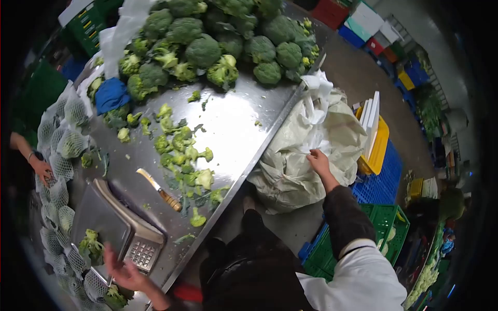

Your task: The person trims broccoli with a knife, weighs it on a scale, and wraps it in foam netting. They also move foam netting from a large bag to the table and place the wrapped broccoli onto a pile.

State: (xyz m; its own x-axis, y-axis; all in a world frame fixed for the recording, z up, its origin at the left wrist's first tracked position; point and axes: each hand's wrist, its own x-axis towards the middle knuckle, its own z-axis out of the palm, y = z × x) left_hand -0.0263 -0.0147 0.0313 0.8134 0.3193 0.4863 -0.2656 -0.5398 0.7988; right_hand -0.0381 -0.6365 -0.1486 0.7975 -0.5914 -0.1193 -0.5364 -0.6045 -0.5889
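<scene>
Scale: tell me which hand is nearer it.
Left. The left hand is right beside the scale; the right hand is off the metal table, at the pale sack.

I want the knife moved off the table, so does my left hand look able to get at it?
Probably yes: the knife lies uncovered, its handle end nearer you. The scale stands partly between it and your left hand, so the hand would likely go over or around it.

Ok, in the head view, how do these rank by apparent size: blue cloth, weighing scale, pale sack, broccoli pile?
Largest to smallest:
1. Broccoli pile
2. Pale sack
3. Weighing scale
4. Blue cloth, clearly the smallest
</scene>
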